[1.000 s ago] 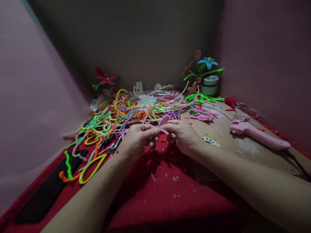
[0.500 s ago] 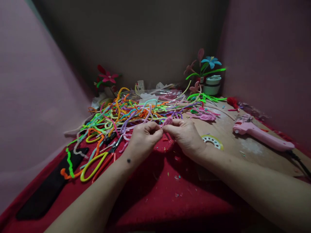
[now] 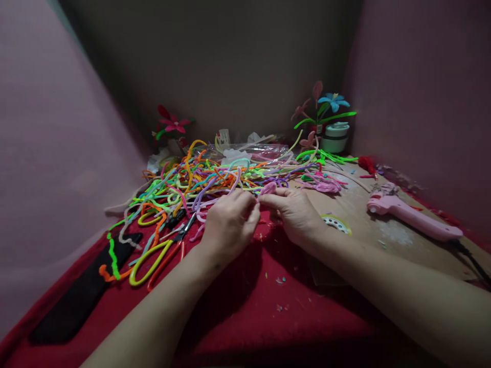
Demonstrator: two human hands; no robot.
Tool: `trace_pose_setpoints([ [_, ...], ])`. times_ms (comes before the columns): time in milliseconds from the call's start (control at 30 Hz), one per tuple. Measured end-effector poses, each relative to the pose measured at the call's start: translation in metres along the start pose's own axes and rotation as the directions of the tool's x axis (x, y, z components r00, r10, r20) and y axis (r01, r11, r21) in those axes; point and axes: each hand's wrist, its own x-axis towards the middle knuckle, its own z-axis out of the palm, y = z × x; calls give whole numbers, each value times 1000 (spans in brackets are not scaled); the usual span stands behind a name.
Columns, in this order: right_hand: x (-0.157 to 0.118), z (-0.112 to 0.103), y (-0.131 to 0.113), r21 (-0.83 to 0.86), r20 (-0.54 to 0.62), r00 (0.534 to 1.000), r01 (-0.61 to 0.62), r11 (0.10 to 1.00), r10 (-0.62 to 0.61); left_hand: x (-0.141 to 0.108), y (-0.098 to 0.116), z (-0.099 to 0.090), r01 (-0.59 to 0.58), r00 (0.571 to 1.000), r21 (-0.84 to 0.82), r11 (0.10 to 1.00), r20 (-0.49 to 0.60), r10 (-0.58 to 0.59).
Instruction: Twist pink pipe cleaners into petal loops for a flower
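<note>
A small pink fuzzy loop (image 3: 268, 188) stands up between the fingertips of my two hands, above the red cloth (image 3: 291, 317). My right hand (image 3: 297, 214) pinches it near its base with thumb and forefinger. My left hand (image 3: 232, 220) is closed, its fingertips meeting those of my right hand at the base of the loop; the exact grip is hidden behind its fingers. Just beyond both hands lies a tangled pile of colourful pipe cleaners (image 3: 207, 179).
Scissors with yellow and orange handles (image 3: 151, 263) and a black flat case (image 3: 69, 312) lie left. On the board (image 3: 356, 204) at right are a pink glue gun (image 3: 418, 217) and a tape roll (image 3: 337, 224). Behind stand a blue flower (image 3: 334, 101) and a pale pot (image 3: 335, 138).
My left hand has rolled over so its back shows more, its fingers closer around the base of the pink loop. My right hand has barely moved.
</note>
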Motion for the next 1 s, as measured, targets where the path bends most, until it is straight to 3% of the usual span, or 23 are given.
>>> trace_pose_setpoints([
  [67, 2, -2, -2, 28, 41, 998, -46, 999, 45, 6, -8, -5, 257, 966, -381, 888, 114, -230],
  [133, 4, -4, -3, 38, 92, 993, -73, 997, 69, 11, -18, -8, 419, 908, -584, 696, 248, -339],
  [233, 5, -5, -3, 38, 151, 986, -77, 996, 70, 12, -30, -5, 582, 813, -721, 376, 528, -247],
  [300, 4, -5, -3, 14, 186, 981, -57, 998, 54, 10, -33, -4, 659, 749, -704, 265, 645, -150],
  [400, 4, -4, -4, -55, 201, 979, -12, 998, 23, 10, -31, -8, 668, 726, -675, 314, 684, -74],
  [500, 4, -4, -2, -115, 120, 993, 24, 993, -10, 12, -23, -12, 596, 750, -600, 534, 654, -101],
  [567, 3, -3, 0, -156, 45, 998, 43, 987, -36, 10, -16, -10, 478, 811, -460, 748, 559, -174],
  [633, 2, -2, 2, -208, -26, 998, 57, 976, -64, 5, -9, -3, 259, 925, -222, 940, 336, -176],
  [667, 1, -1, 2, -235, -54, 995, 64, 970, -79, 2, -5, 1, 134, 970, -63, 989, 210, -119],
  [733, 0, 0, 1, -265, -88, 991, 72, 962, -99, -4, 1, 8, -32, 994, 162, 986, 106, 15],
  [767, 0, 0, 0, -263, -91, 991, 72, 962, -99, -6, 2, 10, -51, 996, 204, 978, 84, 35],
  [800, 0, 0, -1, -249, -86, 992, 68, 966, -92, -7, 3, 10, -28, 997, 182, 983, 78, 13],
  [867, 1, -1, -2, -192, -56, 996, 52, 980, -64, -5, 1, 9, 134, 981, -59, 989, 149, -124],
  [900, 2, -2, -3, -156, -29, 998, 46, 987, -51, -2, -1, 7, 258, 951, -249, 934, 235, -200],
  [933, 4, -3, -3, -122, 4, 999, 40, 992, -40, 0, -4, 5, 388, 902, -442, 809, 361, -236],
  [1000, 5, -5, -3, -76, 69, 997, 33, 997, -28, 5, -12, 1, 583, 804, -669, 461, 557, -208],
])
